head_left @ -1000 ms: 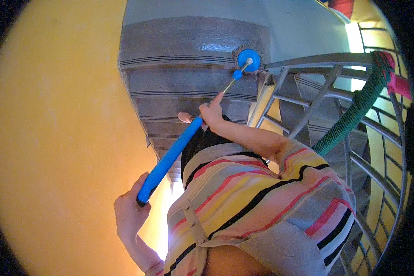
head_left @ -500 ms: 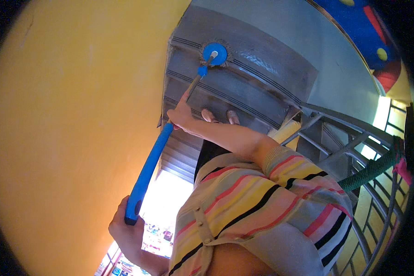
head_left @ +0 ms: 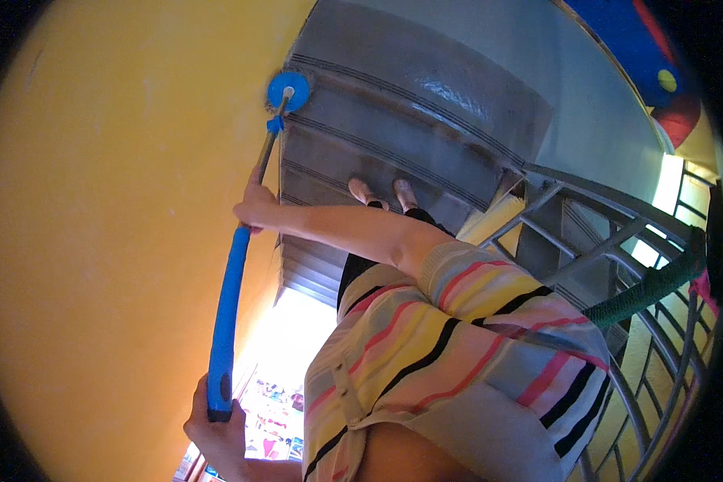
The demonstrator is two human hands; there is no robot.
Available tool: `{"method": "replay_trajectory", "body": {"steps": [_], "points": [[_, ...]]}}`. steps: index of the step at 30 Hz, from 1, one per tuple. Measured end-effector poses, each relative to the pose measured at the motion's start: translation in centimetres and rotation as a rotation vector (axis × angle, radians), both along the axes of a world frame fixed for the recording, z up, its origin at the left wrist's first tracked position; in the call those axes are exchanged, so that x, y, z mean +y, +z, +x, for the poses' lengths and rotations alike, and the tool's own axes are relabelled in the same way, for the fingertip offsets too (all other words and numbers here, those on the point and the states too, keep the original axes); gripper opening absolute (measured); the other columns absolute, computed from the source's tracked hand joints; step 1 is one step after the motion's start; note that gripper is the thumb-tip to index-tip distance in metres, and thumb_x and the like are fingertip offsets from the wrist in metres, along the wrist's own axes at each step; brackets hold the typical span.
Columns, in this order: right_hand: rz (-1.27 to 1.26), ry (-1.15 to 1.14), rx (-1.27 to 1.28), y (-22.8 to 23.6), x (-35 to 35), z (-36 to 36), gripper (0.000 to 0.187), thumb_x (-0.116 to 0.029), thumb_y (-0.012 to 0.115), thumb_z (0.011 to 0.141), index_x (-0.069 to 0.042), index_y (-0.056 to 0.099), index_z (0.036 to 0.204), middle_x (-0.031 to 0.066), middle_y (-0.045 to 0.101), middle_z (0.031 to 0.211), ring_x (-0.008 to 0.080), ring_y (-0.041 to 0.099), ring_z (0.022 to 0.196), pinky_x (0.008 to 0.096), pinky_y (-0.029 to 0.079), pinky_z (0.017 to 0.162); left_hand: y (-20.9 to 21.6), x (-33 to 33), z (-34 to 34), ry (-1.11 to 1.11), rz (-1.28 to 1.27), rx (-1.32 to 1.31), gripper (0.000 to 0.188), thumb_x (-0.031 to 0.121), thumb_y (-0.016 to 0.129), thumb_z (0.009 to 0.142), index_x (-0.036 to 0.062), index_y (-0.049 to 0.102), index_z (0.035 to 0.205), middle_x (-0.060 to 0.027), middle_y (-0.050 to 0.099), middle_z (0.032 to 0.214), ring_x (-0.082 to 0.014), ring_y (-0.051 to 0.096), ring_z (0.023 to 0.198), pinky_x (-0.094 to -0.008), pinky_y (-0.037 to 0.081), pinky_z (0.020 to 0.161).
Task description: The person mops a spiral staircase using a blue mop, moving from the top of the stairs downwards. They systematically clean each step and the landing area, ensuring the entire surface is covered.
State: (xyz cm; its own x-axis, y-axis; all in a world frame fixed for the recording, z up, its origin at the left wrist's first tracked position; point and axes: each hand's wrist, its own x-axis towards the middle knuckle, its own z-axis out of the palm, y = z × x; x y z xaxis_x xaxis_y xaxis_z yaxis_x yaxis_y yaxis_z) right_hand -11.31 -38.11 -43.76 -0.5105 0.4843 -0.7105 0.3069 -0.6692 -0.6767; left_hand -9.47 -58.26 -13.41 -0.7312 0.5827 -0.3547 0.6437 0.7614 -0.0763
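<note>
Mopping looks under way, fingers of the right hand [head_left: 257, 206] and left hand [head_left: 217, 434] gripping the mop [head_left: 227, 309] at mid-pole and end, while its blue head [head_left: 299, 85], perhaps touching the wall [head_left: 136, 209], calls for guiding along the stair [head_left: 381, 120].

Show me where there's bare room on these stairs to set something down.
The wide grey step, between its striped edge and the pale blue-grey surface, looks bare. It is crowded at the left, where the mop head and right hand are near the yellow wall, and lower down, around the feet.
</note>
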Motion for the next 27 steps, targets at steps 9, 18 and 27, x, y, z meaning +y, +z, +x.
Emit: {"method": "replay_trajectory", "body": {"steps": [9, 18, 27], "points": [[-0.179, -0.111, 0.116, -1.7, -6.5, 4.1, 0.095, -0.006, 0.052, 0.077, 0.008, -0.028, 0.126, 0.0178, 0.061, 0.064, 0.0226, 0.06, 0.045, 0.0313, 0.051, 0.037, 2.0, -1.2, 0.7, 0.073, -0.008, -0.082, 0.04, -0.004, 0.061, 0.06, -0.001, 0.062, 0.1, -0.0049, 0.055, 0.067, -0.01, 0.048, 0.056, -0.0245, 0.04, 0.052], [-0.183, -0.388, -0.063, -4.6, -6.4, 9.2, 0.099, -0.002, 0.055, 0.073, 0.0, -0.022, 0.134, 0.0198, 0.059, 0.07, 0.0248, 0.059, 0.048, 0.0325, 0.049, 0.035, -1.6, 0.1, 1.0, -0.171, -0.072, -0.176, 0.04, -0.001, 0.065, 0.063, 0.0045, 0.063, 0.102, -0.0089, 0.06, 0.062, -0.0148, 0.056, 0.05, -0.0239, 0.044, 0.051], [-0.596, -0.967, 0.03, -18.4, -4.0, 7.6, 0.085, 0.003, 0.053, 0.074, -0.006, -0.004, 0.136, 0.0211, 0.056, 0.071, 0.0281, 0.057, 0.048, 0.0373, 0.047, 0.037, -11.7, 2.2, 3.1, -0.742, -0.16, 0.348, 0.054, 0.009, 0.071, 0.066, 0.0118, 0.056, 0.118, -0.008, 0.053, 0.076, -0.0197, 0.059, 0.058, -0.0284, 0.05, 0.048]]}}
